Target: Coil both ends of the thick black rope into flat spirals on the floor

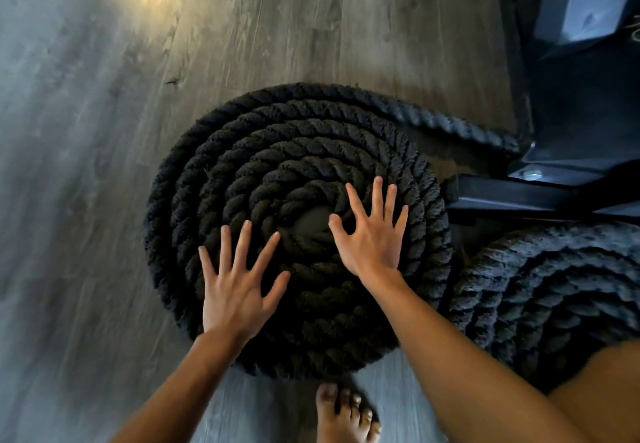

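Note:
A thick black rope lies coiled in a flat spiral (287,151) on the grey wood floor, in the middle of the head view. My left hand (239,286) rests flat on its lower left turns, fingers spread. On the turns just right of the spiral's centre lies my right hand (374,234), also flat with spread fingers. Neither hand grips anything. The rope's outer turn runs off to the right (460,127) toward a black metal base. A second flat spiral (547,290) of the same rope lies at the right, partly hidden by my leg.
A black metal machine base (581,103) with a bolted foot (512,196) stands at the upper right, close to both coils. My bare foot (346,415) is on the floor just below the first coil. Bare wood floor (104,131) stretches to the left.

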